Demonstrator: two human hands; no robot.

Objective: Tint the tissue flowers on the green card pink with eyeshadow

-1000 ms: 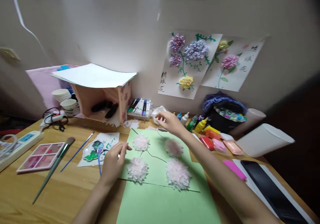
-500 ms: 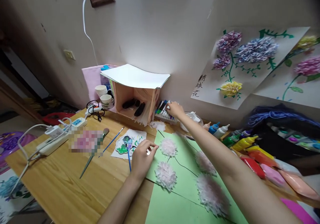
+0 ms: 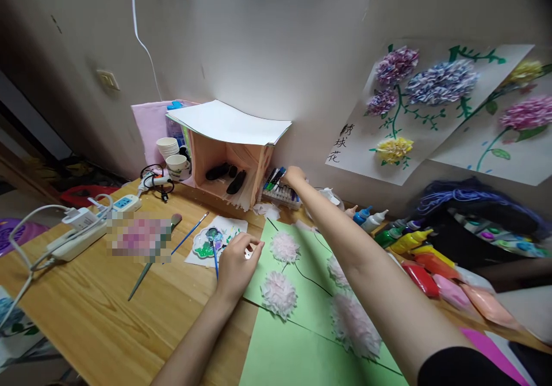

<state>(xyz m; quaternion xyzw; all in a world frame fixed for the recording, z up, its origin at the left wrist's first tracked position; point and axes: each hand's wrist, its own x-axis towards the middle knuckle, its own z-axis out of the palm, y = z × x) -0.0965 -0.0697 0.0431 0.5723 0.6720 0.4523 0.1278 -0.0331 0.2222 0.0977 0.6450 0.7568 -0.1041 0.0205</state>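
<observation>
My left hand [image 3: 237, 262] rests by the left edge of a green sheet of paper [image 3: 276, 351], fingers loosely curved and thumb apart, holding nothing visible. Pale pink ruffled paper flowers [image 3: 279, 294] sit on the sheet, joined by thin dark drawn lines. My right arm stretches over the sheet. At its end, my right hand [image 3: 295, 176] is at a clear box of marker pens [image 3: 281, 193], fingers pointing down among them. The fingertips are hidden, so any grip there does not show. Close to my left hand lie a paint palette [image 3: 202, 248] and a blue-handled brush [image 3: 215, 265].
A pink open box [image 3: 198, 159] with white sheets [image 3: 228, 122] on top stands at the back. Paint bottles [image 3: 373, 220] and coloured clay packs [image 3: 420, 279] line the right. A power strip [image 3: 75, 239], long brush [image 3: 140, 282] and paper cups [image 3: 176, 166] are on the left.
The view has shifted slightly. My right hand has closed in on the marker box, its fingers dipping lower behind the hand. My left hand stays by the sheet's edge.
</observation>
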